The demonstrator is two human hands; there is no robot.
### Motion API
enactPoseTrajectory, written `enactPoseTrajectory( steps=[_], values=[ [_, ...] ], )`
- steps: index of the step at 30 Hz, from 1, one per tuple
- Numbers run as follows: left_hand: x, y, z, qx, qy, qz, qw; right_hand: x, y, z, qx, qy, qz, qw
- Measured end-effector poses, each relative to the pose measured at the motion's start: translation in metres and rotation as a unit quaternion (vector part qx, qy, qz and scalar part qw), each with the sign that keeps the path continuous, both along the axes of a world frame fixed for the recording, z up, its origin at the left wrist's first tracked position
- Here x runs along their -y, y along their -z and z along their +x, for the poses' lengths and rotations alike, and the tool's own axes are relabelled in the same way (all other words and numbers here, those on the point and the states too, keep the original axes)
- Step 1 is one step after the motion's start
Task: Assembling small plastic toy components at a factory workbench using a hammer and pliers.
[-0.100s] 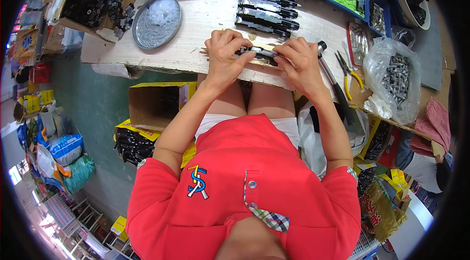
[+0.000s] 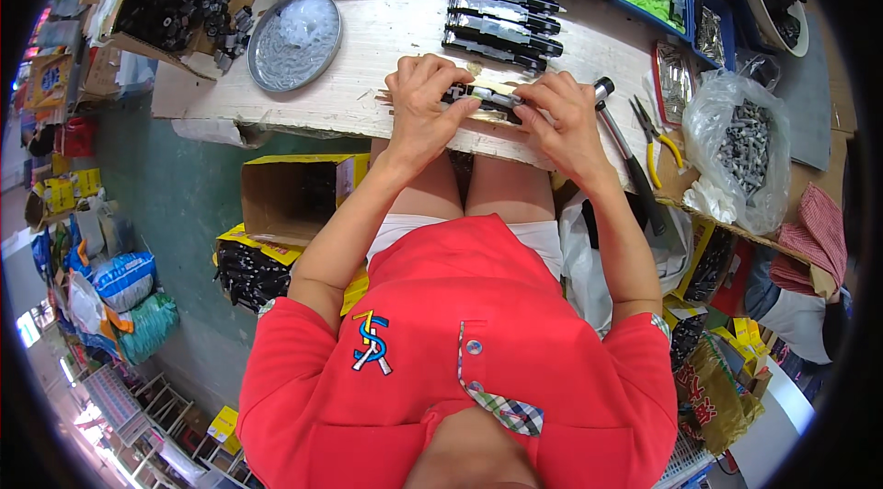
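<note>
At the near edge of the white worktable (image 2: 386,11), my two hands grip one long black part (image 2: 504,100) that lies level between them. It has a pale, slightly green strip along its visible side. My left hand (image 2: 426,105) pinches its left end between thumb and fingers. On the right end, my right hand (image 2: 563,118) closes with bent fingers and thumb. Both ends are partly hidden by the fingers. A light wooden strip (image 2: 497,86) shows just behind the part. Farther back, several similar black parts (image 2: 503,31) with pale strips lie in a row.
Right of my right hand lie a black-handled hammer (image 2: 635,167) and yellow-handled pliers (image 2: 664,144). A clear bag (image 2: 704,121) holds grey parts. A round grey dish (image 2: 286,88) sits left. Trays of white and green pieces line the back. An open carton (image 2: 276,213) stands below the table.
The black part has turned slightly in my fingers, and more of its pale greenish strip now shows. My hands have hardly moved.
</note>
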State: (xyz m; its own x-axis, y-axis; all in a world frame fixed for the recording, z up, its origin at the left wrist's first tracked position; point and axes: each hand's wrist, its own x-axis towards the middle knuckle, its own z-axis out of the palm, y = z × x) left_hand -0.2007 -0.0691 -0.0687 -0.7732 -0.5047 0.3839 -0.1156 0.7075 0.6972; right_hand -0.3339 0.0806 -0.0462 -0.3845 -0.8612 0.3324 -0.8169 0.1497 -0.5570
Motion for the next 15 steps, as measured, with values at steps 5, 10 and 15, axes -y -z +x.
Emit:
enactPoseTrajectory(
  steps=[5, 10, 15],
  values=[
    [0.0003, 0.0014, 0.0007, 0.007, 0.005, -0.012, 1.0, 0.0014, -0.0014, 0.0011, 0.009, 0.002, 0.012, 1.0],
    [0.0005, 0.0007, 0.0009, 0.004, 0.007, -0.009, 1.0, 0.0021, -0.0072, 0.0019, -0.022, -0.007, 0.022, 0.999],
    [-0.0001, -0.0009, 0.0008, 0.006, 0.005, -0.005, 1.0, 0.0035, -0.0101, 0.0014, -0.029, -0.002, 0.028, 0.999]
  ],
)
